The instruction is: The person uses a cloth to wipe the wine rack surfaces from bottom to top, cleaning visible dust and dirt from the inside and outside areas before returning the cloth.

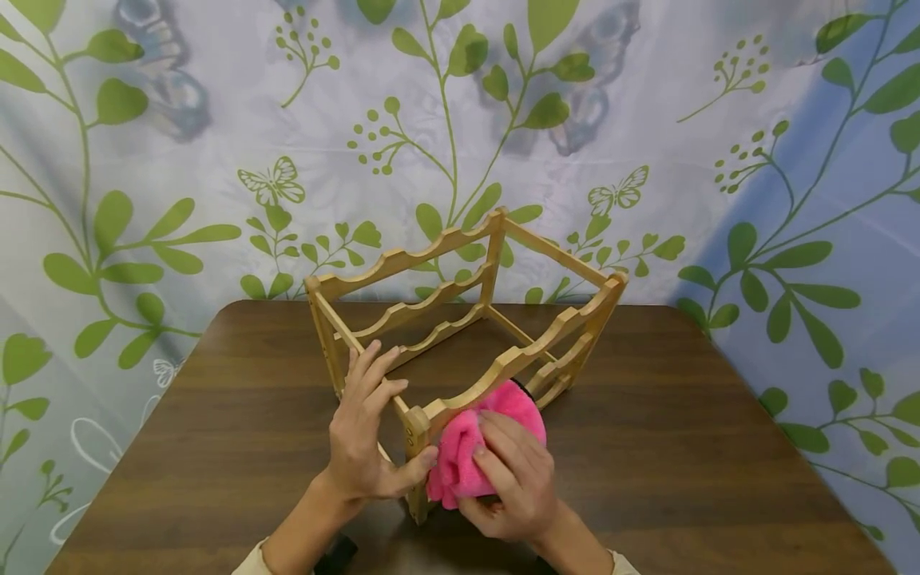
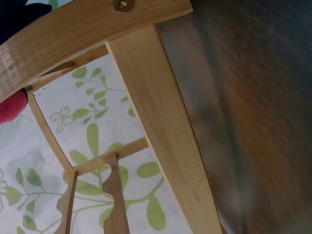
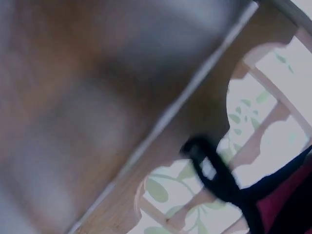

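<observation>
A light wooden rack (image 1: 503,369) with scalloped rails stands on the brown table, one corner toward me. My left hand (image 1: 362,439) lies against that near corner, fingers spread and fairly straight over the side rail, thumb across the corner post (image 1: 418,499). In a bunched grip, my right hand (image 1: 513,479) holds a fluffy pink cloth (image 1: 521,411) with black edging against the front scalloped rail, just right of the post. The right wrist view shows a black loop (image 3: 214,170) on the cloth beside a scalloped rail. Part of the cloth (image 2: 12,107) enters the left wrist view.
The dark wood-grain table (image 1: 668,447) extends around the rack on both sides. Behind it hangs a pale curtain (image 1: 216,168) printed with green leaves and butterflies, close to the table's back edge. A small black object (image 1: 336,553) shows beside the left forearm.
</observation>
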`<state>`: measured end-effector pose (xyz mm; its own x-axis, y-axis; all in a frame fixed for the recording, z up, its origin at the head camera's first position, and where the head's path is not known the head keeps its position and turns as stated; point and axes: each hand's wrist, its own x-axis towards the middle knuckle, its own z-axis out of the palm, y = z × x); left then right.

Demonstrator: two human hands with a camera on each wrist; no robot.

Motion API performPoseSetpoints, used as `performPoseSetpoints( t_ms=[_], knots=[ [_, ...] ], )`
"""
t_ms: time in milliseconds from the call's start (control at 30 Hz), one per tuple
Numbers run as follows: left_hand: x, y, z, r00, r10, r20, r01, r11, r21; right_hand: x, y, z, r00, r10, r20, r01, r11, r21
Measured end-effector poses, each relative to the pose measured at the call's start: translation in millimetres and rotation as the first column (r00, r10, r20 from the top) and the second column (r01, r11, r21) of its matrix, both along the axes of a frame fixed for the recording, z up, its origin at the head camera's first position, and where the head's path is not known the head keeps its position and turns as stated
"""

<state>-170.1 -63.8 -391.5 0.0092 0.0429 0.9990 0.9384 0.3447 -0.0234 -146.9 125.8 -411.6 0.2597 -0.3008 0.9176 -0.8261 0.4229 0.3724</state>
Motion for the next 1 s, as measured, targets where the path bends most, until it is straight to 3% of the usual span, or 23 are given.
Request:
performPoseSetpoints(
  t_ms=[133, 233, 333, 433, 533, 667, 1000],
  knots=[
    [4.5, 0.9, 1.3, 1.0, 0.02, 0.019, -0.02, 1.0, 0.008, 6.2, -0.7, -8.5, 0.985, -0.123, 0.121, 0.097, 0.975, 0.197],
    [14.7, 3.1, 0.2, 0.994, 0.058, 0.097, -0.059, 0.998, 0.01, 8.9, 0.0, -12.8, 0.96, -0.191, 0.205, 0.127, 0.949, 0.288],
    [25.2, 6.9, -1.8, 0.975, 0.113, 0.193, -0.114, 0.993, -0.01, 13.0, 3.4, -14.2, 0.929, -0.247, 0.275, 0.137, 0.921, 0.365],
    [29.2, 10.0, -2.9, 0.955, 0.184, 0.233, -0.18, 0.983, -0.036, 19.1, 8.3, -12.5, 0.877, -0.331, 0.35, 0.14, 0.87, 0.472],
    [28.9, 9.4, -2.2, 0.946, 0.236, 0.221, -0.231, 0.972, -0.047, 23.9, 12.3, -8.4, 0.817, -0.432, 0.383, 0.144, 0.795, 0.59],
    [27.7, 5.9, 0.1, 0.943, 0.272, 0.19, -0.264, 0.962, -0.067, 25.0, 14.2, -3.4, 0.785, -0.504, 0.36, 0.17, 0.734, 0.658],
    [22.6, -5.0, 4.9, 0.942, 0.294, 0.165, -0.275, 0.953, -0.128, 19.0, 13.1, -3.1, 0.773, -0.54, 0.332, 0.236, 0.731, 0.64]
  ],
)
